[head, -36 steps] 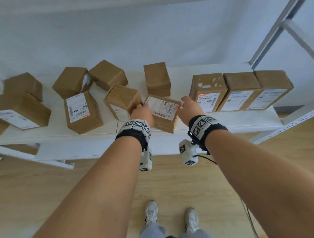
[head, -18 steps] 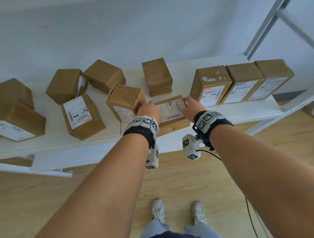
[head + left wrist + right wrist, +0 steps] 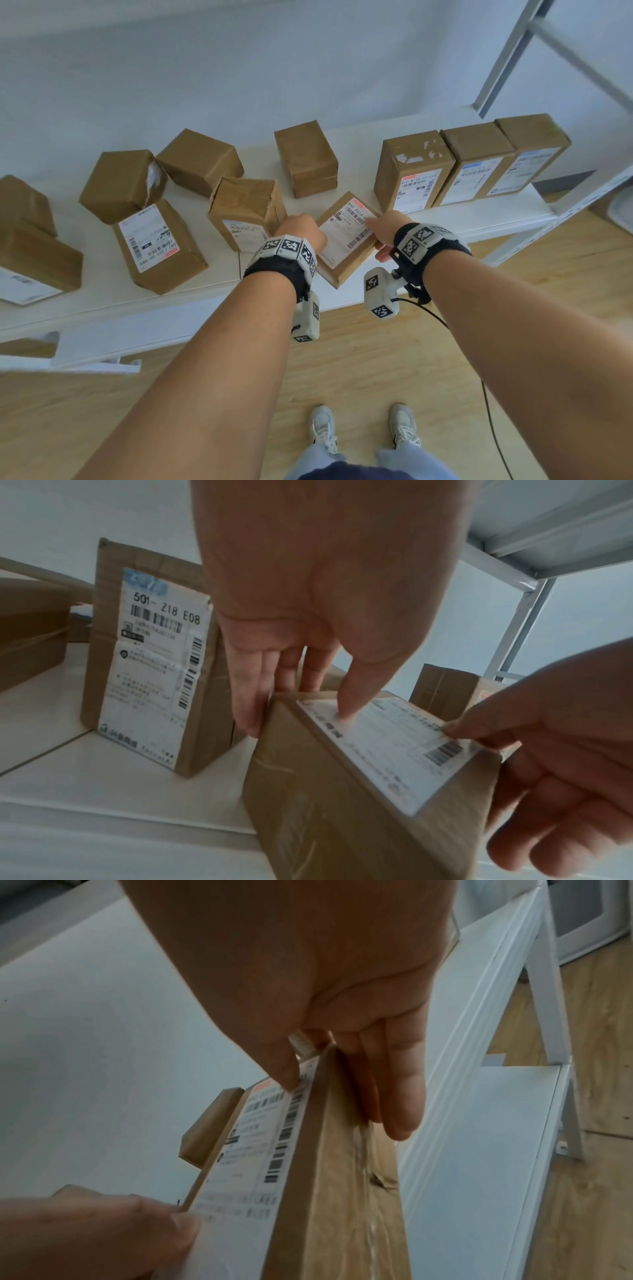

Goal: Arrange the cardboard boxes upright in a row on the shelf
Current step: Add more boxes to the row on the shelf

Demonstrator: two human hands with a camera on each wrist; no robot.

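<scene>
Hands (image 3: 346, 233) clamp labelled box (image 3: 346, 240), now turned, nearer upright row (image 3: 472, 161).

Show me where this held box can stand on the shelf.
Bare shelf lies between the lone rear box and the upright row's leftmost box, next to the held box. A front strip is also bare. The left half is crowded with scattered boxes.

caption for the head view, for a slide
Both hands, left and right, grip a labelled box beside three upright boxes.
</scene>
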